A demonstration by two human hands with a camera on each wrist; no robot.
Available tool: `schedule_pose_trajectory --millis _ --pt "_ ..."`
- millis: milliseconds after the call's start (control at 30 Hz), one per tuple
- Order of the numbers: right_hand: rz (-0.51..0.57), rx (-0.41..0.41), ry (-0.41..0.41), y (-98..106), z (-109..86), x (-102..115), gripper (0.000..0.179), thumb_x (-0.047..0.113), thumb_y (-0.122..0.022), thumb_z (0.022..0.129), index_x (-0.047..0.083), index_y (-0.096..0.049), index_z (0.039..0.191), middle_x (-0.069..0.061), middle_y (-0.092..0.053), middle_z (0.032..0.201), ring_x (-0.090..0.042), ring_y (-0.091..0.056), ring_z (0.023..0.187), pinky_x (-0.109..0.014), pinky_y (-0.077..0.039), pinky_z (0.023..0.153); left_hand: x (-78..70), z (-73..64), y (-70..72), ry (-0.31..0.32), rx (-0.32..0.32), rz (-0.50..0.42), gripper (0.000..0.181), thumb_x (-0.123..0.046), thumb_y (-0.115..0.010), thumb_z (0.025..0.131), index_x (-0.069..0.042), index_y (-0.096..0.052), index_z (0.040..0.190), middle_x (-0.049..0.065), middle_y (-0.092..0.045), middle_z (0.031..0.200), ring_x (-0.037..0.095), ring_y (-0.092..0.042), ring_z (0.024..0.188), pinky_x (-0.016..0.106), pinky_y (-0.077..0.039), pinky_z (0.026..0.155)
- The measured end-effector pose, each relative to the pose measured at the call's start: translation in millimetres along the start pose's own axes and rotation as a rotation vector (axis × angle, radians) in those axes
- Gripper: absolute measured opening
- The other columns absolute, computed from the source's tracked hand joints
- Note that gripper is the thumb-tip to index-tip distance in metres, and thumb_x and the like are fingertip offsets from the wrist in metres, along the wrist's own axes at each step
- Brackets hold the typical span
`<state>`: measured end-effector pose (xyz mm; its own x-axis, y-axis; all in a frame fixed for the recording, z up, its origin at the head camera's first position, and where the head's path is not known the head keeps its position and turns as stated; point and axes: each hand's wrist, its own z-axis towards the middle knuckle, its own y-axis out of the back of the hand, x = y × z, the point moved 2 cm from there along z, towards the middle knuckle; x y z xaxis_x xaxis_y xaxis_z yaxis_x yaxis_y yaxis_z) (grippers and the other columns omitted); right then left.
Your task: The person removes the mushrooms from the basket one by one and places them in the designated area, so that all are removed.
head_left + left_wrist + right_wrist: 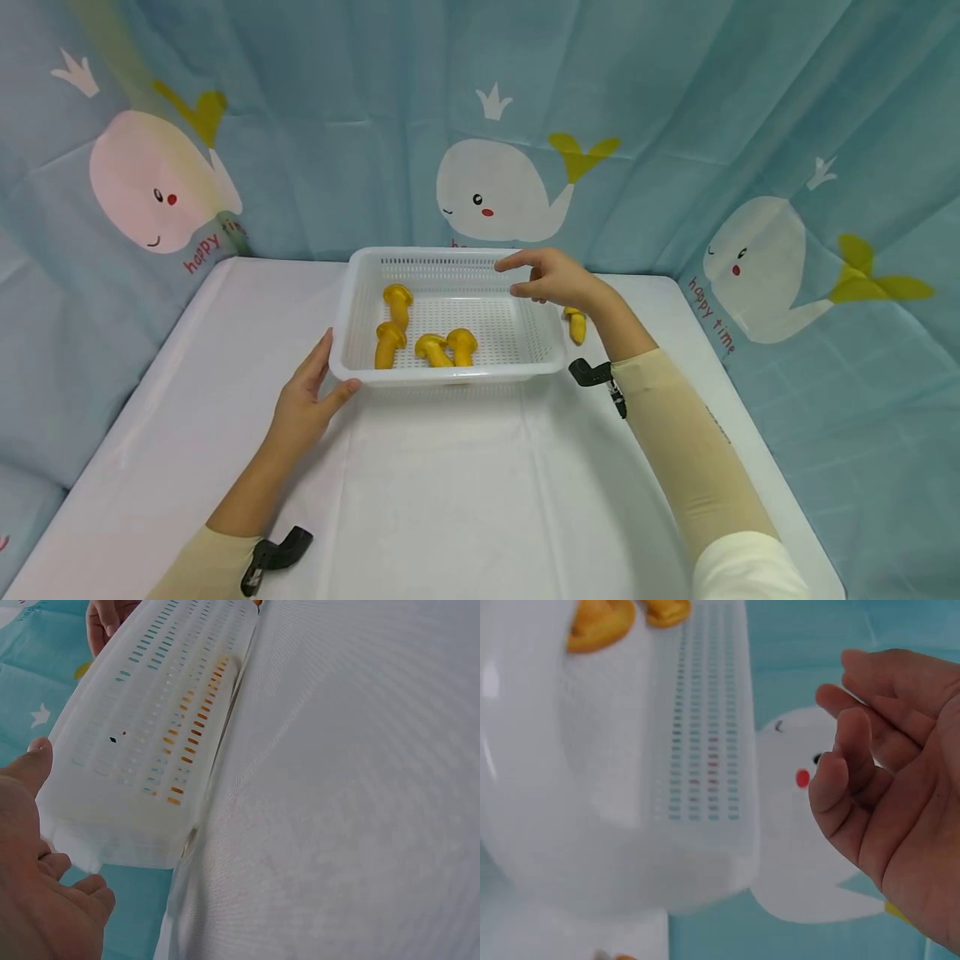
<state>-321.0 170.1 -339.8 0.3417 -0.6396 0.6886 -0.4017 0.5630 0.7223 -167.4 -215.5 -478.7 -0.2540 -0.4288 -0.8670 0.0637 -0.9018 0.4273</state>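
Note:
A white plastic basket (446, 375) with slotted walls stands toward the back of the table. Several yellow mushrooms (462, 343) lie in its left and front part; two of them show at the top of the right wrist view. My left hand (303, 408) touches the basket's front left corner, thumb near the front rim and fingers along the left side. Over the basket's right back part hovers my right hand (558, 279), fingers loosely bent and holding nothing. Another yellow mushroom (577, 327) lies on the table just right of the basket, below the right wrist.
A white cloth covers the table (442, 492). Behind and at both sides hangs a blue curtain (322, 125) printed with whales. Black camera mounts (588, 372) are strapped to both forearms.

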Motion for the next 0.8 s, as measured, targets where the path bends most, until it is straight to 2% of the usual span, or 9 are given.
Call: schedule_pose_trajectory --millis 167,267,500,633,800 --pt "0.038 0.018 0.023 -23 10.9 0 0.039 0.024 -0.075 0.095 0.026 -0.069 0.133 0.004 -0.067 0.125 -0.027 -0.055 0.07 -0.033 -0.054 0.063 -0.6 0.0 1.0 0.003 0.0 0.019 0.093 -0.018 -0.078 0.092 -0.038 -0.021 0.162 -0.003 -0.023 0.17 0.028 -0.028 0.155 0.004 -0.029 0.11" --pt "0.058 0.032 0.026 -35 16.1 -1 0.039 0.024 -0.075 0.095 0.024 -0.068 0.133 0.005 -0.065 0.134 -0.027 -0.055 0.071 -0.034 -0.055 0.064 0.0 0.4 1.0 -0.01 0.004 0.013 0.094 -0.017 -0.078 0.092 -0.038 -0.02 0.162 -0.002 -0.022 0.17 0.029 -0.028 0.155 0.004 -0.029 0.11" --pt "0.088 0.042 0.01 -60 25.6 -5 0.036 0.023 -0.075 0.095 0.022 -0.069 0.131 0.002 -0.066 0.133 -0.034 -0.059 0.076 -0.032 -0.056 0.065 2.0 -0.2 0.6 -0.004 -0.004 0.011 0.093 -0.015 -0.079 0.092 -0.027 -0.022 0.165 -0.002 -0.023 0.17 0.026 -0.028 0.155 0.003 -0.029 0.109" --pt "0.101 0.06 0.019 -69 30.0 -8 0.035 0.02 -0.074 0.096 0.021 -0.069 0.131 -0.002 -0.066 0.135 -0.035 -0.06 0.075 -0.03 -0.055 0.063 1.7 -0.6 0.3 0.006 -0.001 0.012 0.093 -0.017 -0.078 0.092 -0.033 -0.021 0.164 -0.001 -0.022 0.17 0.027 -0.027 0.155 0.003 -0.028 0.109" --pt "0.101 0.07 -0.005 -79 36.0 -15 0.035 0.021 -0.074 0.096 0.024 -0.069 0.13 -0.002 -0.066 0.136 -0.035 -0.062 0.078 -0.031 -0.056 0.065 2.2 0.0 -0.1 0.01 0.002 0.018 0.093 -0.018 -0.078 0.093 -0.04 -0.02 0.162 -0.007 -0.022 0.17 0.027 -0.027 0.155 0.002 -0.028 0.109"
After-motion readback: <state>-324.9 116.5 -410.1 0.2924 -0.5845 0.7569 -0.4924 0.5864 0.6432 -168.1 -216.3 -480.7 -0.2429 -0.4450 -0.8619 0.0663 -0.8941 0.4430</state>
